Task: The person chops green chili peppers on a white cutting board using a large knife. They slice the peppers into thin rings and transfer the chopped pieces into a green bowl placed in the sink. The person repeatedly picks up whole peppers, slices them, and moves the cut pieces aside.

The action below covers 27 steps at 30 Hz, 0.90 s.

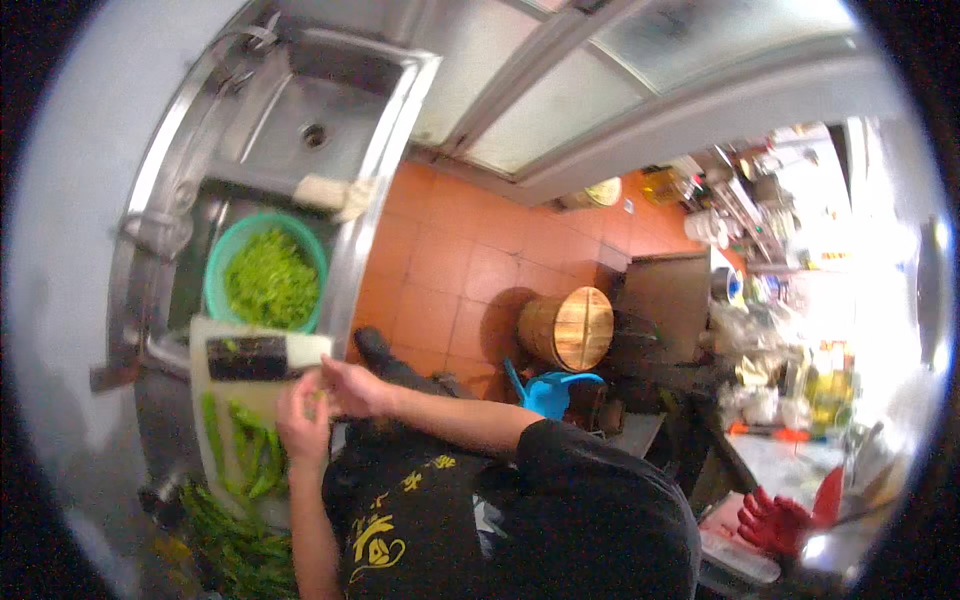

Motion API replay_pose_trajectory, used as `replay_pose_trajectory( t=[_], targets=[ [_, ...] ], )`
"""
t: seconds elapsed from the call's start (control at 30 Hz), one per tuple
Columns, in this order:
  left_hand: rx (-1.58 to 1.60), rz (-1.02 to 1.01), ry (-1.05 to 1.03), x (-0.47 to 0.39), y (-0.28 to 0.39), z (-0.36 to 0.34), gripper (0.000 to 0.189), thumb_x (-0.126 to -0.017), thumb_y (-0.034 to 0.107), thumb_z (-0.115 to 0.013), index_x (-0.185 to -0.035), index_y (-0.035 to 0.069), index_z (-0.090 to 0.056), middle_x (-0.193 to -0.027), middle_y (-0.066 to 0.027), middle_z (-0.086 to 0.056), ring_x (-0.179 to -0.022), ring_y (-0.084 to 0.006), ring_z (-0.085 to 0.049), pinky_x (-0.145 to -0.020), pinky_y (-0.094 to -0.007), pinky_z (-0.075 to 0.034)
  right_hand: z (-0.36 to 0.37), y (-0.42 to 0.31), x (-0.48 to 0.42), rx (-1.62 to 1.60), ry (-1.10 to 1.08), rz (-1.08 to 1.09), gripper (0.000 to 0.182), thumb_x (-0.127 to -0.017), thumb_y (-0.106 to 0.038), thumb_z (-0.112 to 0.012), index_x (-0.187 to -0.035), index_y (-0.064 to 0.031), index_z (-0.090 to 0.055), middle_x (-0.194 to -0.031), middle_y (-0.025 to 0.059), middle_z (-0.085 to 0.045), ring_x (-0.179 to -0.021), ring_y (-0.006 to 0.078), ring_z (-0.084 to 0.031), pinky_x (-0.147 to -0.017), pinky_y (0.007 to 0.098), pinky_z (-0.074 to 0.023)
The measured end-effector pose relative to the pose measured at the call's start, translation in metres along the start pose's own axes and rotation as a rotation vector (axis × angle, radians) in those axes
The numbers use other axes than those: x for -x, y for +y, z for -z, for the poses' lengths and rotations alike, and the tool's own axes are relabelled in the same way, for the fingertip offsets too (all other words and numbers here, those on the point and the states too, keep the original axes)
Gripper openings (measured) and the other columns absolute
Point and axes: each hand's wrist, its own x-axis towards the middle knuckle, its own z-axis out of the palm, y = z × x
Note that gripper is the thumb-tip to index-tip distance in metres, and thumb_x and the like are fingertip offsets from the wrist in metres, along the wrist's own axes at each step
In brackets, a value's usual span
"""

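Note:
My left hand (304,424) and my right hand (356,388) meet over the right edge of a pale cutting board (201,352), fingers bent and close together. Whether anything small is pinched between them is too blurred to tell. Just beyond my fingers, a cleaver with a dark, wide blade (247,358) and a white handle (309,351) lies flat on the board. Long green peppers (255,454) rest on the board beside my left hand. A teal plastic basin (211,281) of chopped green vegetable (271,281) stands past the cleaver, in the sink.
More long green vegetables (240,551) are heaped below the board. The steel double sink (341,127) has a cloth (330,193) over its divider. A wooden stool (583,328) and a blue plastic item (551,394) stand on the tiled floor. Red gloves (776,521) lie far right.

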Motion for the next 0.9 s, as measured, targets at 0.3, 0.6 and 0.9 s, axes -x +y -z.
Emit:
replay_pose_trajectory(
  t=[0.3, 0.6, 0.9],
  targets=[
    [0.211, -0.122, -0.018, -0.032, 0.043, -0.043, 0.018, -0.095, 0.007, -0.068, -0.084, 0.000, -0.055, -0.083, -0.0103, -0.056, -0.078, -0.0247, -0.053, -0.074, -0.0371, -0.045, 0.269, -0.040, 0.162, -0.425, 0.557, 0.711, 0.018, -0.100, -0.013, -0.053, -0.095, -0.0014, -0.065, -0.088, 0.0105, -0.063, -0.084, 0.0233, -0.060, -0.076, 0.0330, -0.0507],
    [0.095, 0.046, 0.010, -0.039, -0.097, 0.013, 0.033, -0.102, 0.018, -0.064, -0.077, 0.003, -0.050, -0.068, -0.0002, -0.046, -0.062, -0.0117, -0.042, -0.056, -0.0305, -0.037, 0.444, -0.244, 0.435, -0.668, 0.967, 1.522, 0.040, -0.104, -0.040, -0.057, -0.122, -0.0057, -0.047, -0.114, 0.0124, -0.052, -0.091, 0.0273, -0.057, -0.079, 0.0402, -0.0562],
    [-0.247, 0.224, 0.168, -0.002, -0.100, 0.085, 0.035, -0.102, 0.021, -0.063, -0.074, 0.004, -0.052, -0.064, 0.0014, -0.046, -0.055, -0.0106, -0.042, -0.050, -0.0305, -0.035, 0.353, -0.290, 0.159, 1.466, 0.999, 0.674, 0.037, -0.094, -0.027, -0.064, -0.127, -0.0100, -0.068, -0.113, 0.0162, -0.072, -0.098, 0.0306, -0.070, -0.082, 0.0453, -0.0568]
  ],
)
